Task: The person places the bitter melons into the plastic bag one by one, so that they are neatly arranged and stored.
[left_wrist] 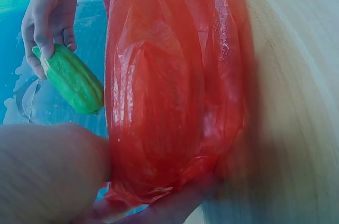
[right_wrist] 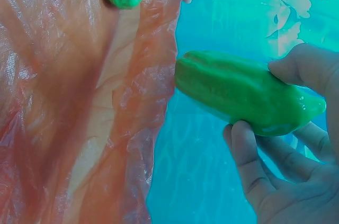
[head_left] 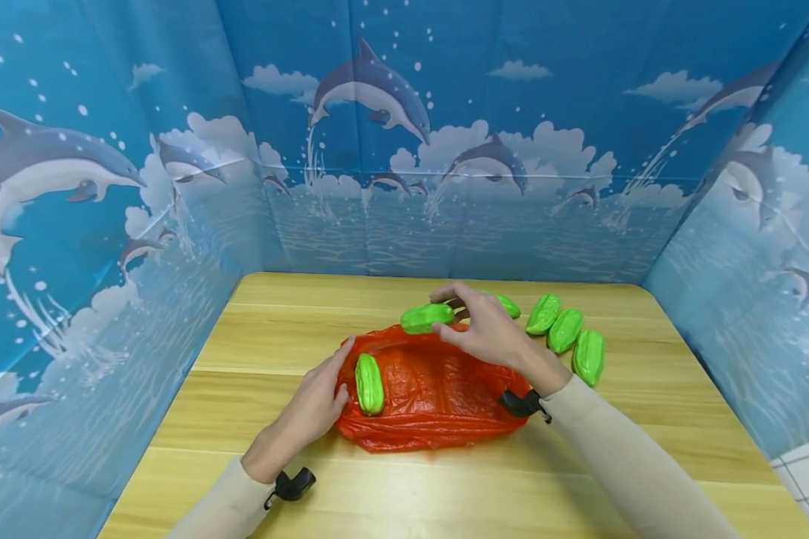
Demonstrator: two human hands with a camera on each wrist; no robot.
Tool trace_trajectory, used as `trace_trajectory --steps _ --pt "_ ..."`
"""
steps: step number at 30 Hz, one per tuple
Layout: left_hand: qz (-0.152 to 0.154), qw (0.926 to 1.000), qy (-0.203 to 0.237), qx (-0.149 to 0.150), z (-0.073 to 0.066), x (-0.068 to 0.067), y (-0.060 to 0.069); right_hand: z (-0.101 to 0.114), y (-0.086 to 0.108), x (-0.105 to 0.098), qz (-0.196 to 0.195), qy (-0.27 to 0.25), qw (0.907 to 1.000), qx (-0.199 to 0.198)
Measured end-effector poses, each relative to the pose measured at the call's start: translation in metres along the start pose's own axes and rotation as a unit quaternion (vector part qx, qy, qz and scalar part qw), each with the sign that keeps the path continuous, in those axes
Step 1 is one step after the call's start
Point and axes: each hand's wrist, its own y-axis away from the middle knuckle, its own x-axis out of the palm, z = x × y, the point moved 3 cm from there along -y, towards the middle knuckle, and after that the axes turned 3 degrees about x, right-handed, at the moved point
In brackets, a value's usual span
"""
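A red plastic bag [head_left: 438, 389] lies spread with its mouth gaping upward. Inside its left end rests a green ridged fruit or vegetable [head_left: 369, 384], glossy like a model. My left hand [head_left: 315, 397] touches the bag's left end, its fingers fairly straight along the edge. Over the bag's far rim, my right hand [head_left: 485, 329] holds a second green ridged piece [head_left: 426, 319]. The right wrist view shows thumb and fingertips pinching one end of this piece [right_wrist: 243, 91], while its other end points toward the bag.
To the right of the bag, several more green pieces [head_left: 565, 331] lie in a row on the wooden table [head_left: 256, 322]; one is partly hidden behind my right hand. A blue dolphin-print curtain [head_left: 445, 217] surrounds the table's back and sides.
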Motion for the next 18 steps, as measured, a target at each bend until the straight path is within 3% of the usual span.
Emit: trace_trajectory --steps 18 --pt "-0.006 0.9997 0.000 -0.022 0.005 0.003 -0.011 -0.001 0.002 0.002 0.016 -0.021 0.9996 0.004"
